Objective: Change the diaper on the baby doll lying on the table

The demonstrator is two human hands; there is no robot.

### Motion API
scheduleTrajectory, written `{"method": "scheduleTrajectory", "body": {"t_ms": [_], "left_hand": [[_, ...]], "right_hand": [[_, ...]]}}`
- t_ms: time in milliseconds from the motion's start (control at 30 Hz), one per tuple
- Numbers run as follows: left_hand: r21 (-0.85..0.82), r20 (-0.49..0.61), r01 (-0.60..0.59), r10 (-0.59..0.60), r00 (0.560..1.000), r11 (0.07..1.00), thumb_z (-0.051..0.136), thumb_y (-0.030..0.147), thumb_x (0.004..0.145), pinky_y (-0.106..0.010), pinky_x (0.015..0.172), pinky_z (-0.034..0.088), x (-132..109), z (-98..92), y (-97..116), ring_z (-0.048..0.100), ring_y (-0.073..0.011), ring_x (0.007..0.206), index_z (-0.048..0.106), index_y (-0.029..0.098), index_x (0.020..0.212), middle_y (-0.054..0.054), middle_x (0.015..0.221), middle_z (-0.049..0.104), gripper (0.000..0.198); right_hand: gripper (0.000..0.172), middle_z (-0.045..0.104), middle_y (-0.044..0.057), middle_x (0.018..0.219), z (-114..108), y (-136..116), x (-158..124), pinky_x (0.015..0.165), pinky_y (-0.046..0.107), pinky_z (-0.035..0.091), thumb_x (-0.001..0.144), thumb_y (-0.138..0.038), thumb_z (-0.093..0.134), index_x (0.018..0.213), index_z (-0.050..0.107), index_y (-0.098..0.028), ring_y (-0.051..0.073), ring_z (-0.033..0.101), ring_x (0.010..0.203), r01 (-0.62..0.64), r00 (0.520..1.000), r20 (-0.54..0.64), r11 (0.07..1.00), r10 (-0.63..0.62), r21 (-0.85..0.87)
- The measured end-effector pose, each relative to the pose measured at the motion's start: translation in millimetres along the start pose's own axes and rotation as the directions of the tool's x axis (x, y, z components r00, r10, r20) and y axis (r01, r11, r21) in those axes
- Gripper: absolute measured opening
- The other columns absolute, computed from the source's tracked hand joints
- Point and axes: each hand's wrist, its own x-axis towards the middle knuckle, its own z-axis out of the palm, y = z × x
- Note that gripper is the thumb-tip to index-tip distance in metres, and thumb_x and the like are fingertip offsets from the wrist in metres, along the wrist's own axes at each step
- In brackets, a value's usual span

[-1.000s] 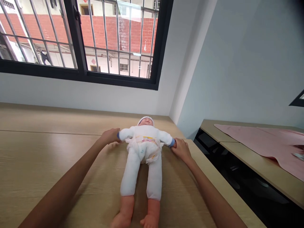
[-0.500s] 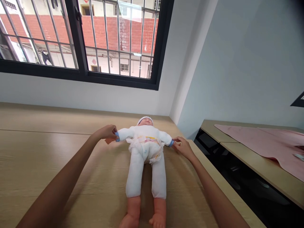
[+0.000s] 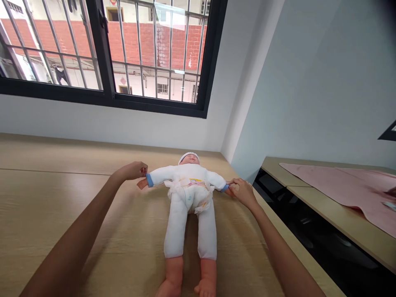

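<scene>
A baby doll [image 3: 190, 173] lies on its back on the wooden table, its arms spread and its feet toward me. It wears white clothes with blue cuffs, a white cap and a diaper [image 3: 195, 194] with frilled edges. Over at the left sleeve, my left hand [image 3: 133, 170] is closed in a pinch at the upper edge of the blue cuff [image 3: 149, 180]; the doll's small hand shows below it. My right hand [image 3: 243, 192] pinches the other blue cuff [image 3: 225, 188], partly covering the doll's hand there.
The wooden table [image 3: 123, 235] reaches the wall under a barred window [image 3: 154, 57]. To the right, past a dark gap, another table [image 3: 278, 173] carries a pink cloth [image 3: 334, 181]. Part of a hand [image 3: 392, 191] shows at the right edge.
My left hand has moved left, and the cuff there has shifted outward, with more of the doll's hand showing. My right hand and its cuff have moved slightly right.
</scene>
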Motion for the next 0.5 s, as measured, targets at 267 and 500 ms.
{"method": "scheduleTrajectory", "body": {"t_ms": [267,500], "left_hand": [[0.065,-0.035,0.072,-0.070,0.997,0.995,0.050,0.028,0.067,-0.028,0.062,0.042,-5.0,-3.5,9.3,0.061,-0.0223,0.080,0.057,0.019,0.077,-0.008,0.094,0.066,0.015],[0.041,-0.050,0.087,-0.085,0.995,0.995,0.046,0.036,0.079,-0.029,0.067,0.046,0.5,8.5,30.9,0.062,-0.0238,0.092,0.053,0.019,0.108,-0.012,0.118,0.063,0.034]], "right_hand": [[0.020,0.067,0.001,0.108,-4.5,10.8,1.2,0.086,0.035,0.039,0.082,-0.022,0.051,0.092,0.068,-0.026,0.021,0.061,0.099,-0.054,0.998,0.029,0.997,0.052,0.055],[0.021,0.070,0.004,0.105,4.2,0.7,1.3,0.091,0.034,0.042,0.081,-0.020,0.047,0.096,0.062,-0.022,0.020,0.063,0.100,-0.079,0.996,-0.013,0.975,0.084,0.206]]}}
